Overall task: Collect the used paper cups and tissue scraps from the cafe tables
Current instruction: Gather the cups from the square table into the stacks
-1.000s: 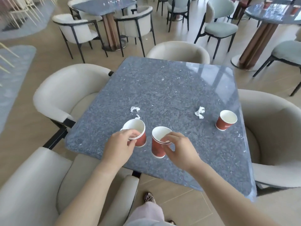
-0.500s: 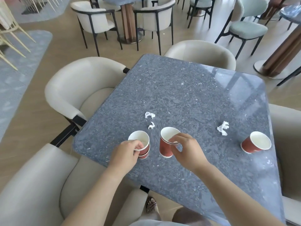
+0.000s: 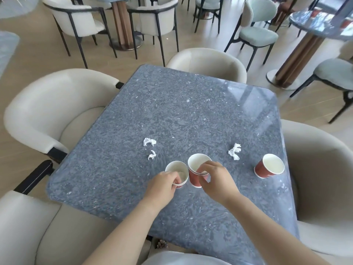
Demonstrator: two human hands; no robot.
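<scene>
As each hand pinches a rim: left grip closed on near red paper cup, right grip on taller, seemingly nested red paper cup | both upright on grey speckled surface | light, thin-walled, crushable; hold rims gently.

3 red paper cups: left cup and middle cup side by side, right cup apart (tipped a bit). 3 white tissue scraps.
</scene>
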